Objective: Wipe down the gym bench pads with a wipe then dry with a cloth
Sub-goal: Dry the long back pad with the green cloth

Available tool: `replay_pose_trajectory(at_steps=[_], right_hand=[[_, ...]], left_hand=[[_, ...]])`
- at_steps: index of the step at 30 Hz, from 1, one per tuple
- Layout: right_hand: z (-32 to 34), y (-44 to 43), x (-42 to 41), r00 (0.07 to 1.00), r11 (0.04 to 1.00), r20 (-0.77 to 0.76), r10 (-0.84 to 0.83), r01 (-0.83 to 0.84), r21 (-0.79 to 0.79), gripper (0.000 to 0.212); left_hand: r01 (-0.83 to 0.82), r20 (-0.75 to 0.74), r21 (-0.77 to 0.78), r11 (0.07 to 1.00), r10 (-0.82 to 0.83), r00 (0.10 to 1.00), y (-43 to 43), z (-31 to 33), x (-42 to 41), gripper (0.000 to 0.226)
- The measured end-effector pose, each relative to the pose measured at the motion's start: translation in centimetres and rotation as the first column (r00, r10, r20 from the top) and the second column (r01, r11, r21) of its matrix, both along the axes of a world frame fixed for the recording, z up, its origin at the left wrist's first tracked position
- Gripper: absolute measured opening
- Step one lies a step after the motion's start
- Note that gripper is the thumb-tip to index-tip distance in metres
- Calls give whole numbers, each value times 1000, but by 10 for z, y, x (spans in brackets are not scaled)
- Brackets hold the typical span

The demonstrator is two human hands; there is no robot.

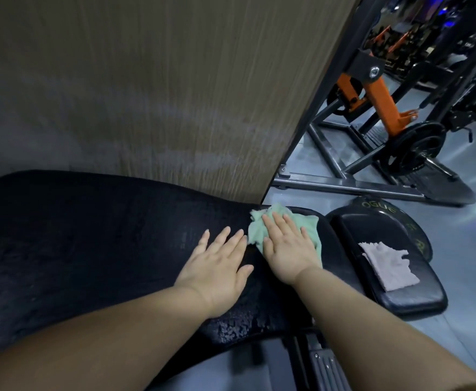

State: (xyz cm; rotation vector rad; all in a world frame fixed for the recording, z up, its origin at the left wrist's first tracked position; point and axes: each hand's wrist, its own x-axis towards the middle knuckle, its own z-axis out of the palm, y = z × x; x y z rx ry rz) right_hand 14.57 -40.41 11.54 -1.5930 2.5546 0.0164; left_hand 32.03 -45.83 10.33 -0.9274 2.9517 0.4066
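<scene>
Your right hand [289,251] lies flat on the green cloth [308,222], fingers straight and spread, pressing it down rather than gripping it. The cloth is bunched under the palm and shows beyond the fingertips and on both sides. Your left hand [220,266] lies flat and bare on the long pad [90,235] just beside the cloth, fingers straight, holding nothing. The cloth sits at the right end of the long pad, close to where that pad meets the wood-grain panel [160,94]. The pad's long axis runs left to right across the view, so nearly all its length lies to the left of the cloth, past your left hand. Judgement: the next stroke must travel leftward along that axis; the left hand stands in its path and would need to lift or lead. The pad surface is black and textured, with wet beads [231,328] glinting at the near edge below your left wrist, so drying looks unfinished there. A pale wipe [389,266] lies flat on the small pad [352,230] to the right, well apart from both hands; your right hand is the nearer to it.
</scene>
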Motion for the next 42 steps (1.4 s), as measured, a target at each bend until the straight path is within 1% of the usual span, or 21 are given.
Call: replay_pose_trajectory(at_steps=[7,12,16,22,25,28,30,33,34,35,36,37,38,39,40,41,42], right_hand=[[-5,-60,-29,1000,1000,-18,1,-1,-16,50],[-5,-68,-31,1000,999,8,-24,25,-24,49],[-2,-39,-13,999,999,12,-36,36,-29,52],[2,49,39,999,999,14,-38,38,25,56],[-8,86,71,998,998,-37,-59,58,-14,68],[-20,113,98,996,997,-64,-55,51,-61,55],[-25,123,112,996,998,-85,-18,12,-65,56],[-24,122,113,993,997,-110,31,-38,-65,56],[-24,119,111,993,998,-108,41,-46,-36,55],[-24,115,108,993,998,-108,49,-52,-24,54],[-22,111,105,995,999,-91,51,-53,-11,56],[-19,105,103,996,998,-67,58,-58,0,62],[-16,99,102,997,997,-37,71,-71,-1,69],[-12,92,100,998,998,14,55,-55,12,75],[-9,84,98,999,999,33,41,-42,27,80],[-5,76,96,999,999,28,35,-36,29,82],[-1,66,93,999,999,23,32,-33,22,82]], left_hand=[[10,22,-7,1000,-10,1000,-2,-1,0,61],[4,27,-9,1000,-4,1000,-3,-2,-1,60],[-16,20,-19,1000,17,1000,-3,1,-1,59],[-79,-21,25,997,80,997,1,2,4,57],[-49,10,26,998,49,999,0,4,13,56],[0,39,7,1000,0,999,-4,8,33,56],[22,61,1,1000,-22,998,-10,9,49,57],[50,79,2,999,-50,996,-18,9,64,75],[56,80,-7,998,-55,995,-20,8,65,73],[54,73,-15,998,-53,996,-21,7,65,65],[44,56,-22,999,-43,997,-21,7,64,59],[30,35,-28,999,-29,999,-20,6,64,59],[24,20,-37,999,-23,1000,-19,4,63,64],[22,8,-42,999,-22,1000,-18,3,62,74],[16,2,-38,999,-16,1000,-18,2,62,83],[-1,-3,-30,1000,0,1000,-18,1,62,83],[-24,-9,-22,999,24,1000,-19,0,61,75]])
